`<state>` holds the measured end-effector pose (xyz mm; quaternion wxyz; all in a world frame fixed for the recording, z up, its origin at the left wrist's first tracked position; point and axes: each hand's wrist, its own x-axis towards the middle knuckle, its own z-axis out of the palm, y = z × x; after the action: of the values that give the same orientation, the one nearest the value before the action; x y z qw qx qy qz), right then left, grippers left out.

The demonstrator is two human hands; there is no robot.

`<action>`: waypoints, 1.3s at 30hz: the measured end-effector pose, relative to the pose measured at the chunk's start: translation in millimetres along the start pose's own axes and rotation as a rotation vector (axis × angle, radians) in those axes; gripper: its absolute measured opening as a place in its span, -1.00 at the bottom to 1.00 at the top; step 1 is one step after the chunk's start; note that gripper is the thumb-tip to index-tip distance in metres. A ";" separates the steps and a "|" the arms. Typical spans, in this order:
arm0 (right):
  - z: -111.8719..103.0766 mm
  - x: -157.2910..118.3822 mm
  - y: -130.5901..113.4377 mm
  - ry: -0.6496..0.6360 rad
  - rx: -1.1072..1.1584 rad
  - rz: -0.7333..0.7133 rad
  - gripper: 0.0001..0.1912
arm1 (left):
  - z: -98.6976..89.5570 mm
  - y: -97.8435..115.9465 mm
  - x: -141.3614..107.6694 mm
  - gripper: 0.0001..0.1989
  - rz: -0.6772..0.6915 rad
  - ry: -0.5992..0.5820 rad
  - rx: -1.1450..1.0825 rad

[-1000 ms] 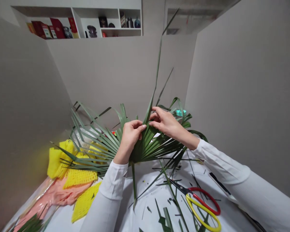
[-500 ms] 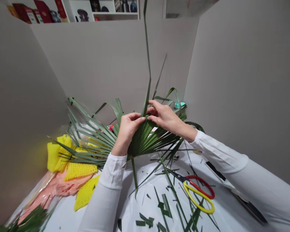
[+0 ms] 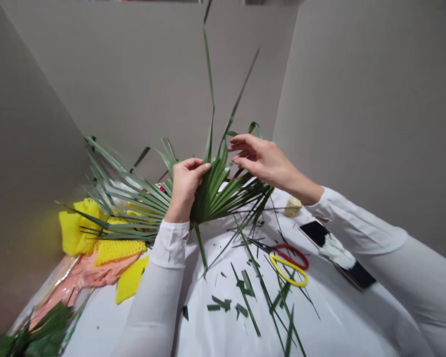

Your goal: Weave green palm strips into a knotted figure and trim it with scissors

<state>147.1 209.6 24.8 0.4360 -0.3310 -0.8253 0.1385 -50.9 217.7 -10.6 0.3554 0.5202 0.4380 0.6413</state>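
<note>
A green fan palm leaf (image 3: pixel 208 201) stands spread out in the middle of the view, its narrow blades fanning left, right and upward, its short stalk pointing down to the table. My left hand (image 3: pixel 186 183) pinches one blade between thumb and forefinger, near the fan's centre. To the right, my right hand (image 3: pixel 258 156) is held beside the blades with its fingers apart and nothing plainly between them. Scissors (image 3: pixel 290 265) with one red and one yellow handle loop lie on the table below my right hand, blades pointing toward the leaf.
Cut leaf pieces (image 3: pixel 223 303) and strips lie scattered on the white table (image 3: pixel 204 332). Yellow mesh netting (image 3: pixel 121 250) and pink cloth (image 3: pixel 96 270) are at the left. More dark green leaves (image 3: pixel 48 332) lie at the lower left, and a dark phone-like object (image 3: pixel 357 275) at the right.
My right hand has let go of the leaf and moved off to the right, its fingers opening. My left hand keeps its pinch. The view has tilted downward.
</note>
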 end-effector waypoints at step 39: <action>-33.2 -233.0 43.9 -0.349 -0.604 0.168 -0.67 | -16.0 -6.2 11.8 -0.83 -0.002 0.060 0.030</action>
<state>286.1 84.7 -125.0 0.1582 -0.4829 -0.8610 -0.0220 -69.0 227.6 -13.4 0.3346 0.5055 0.4585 0.6499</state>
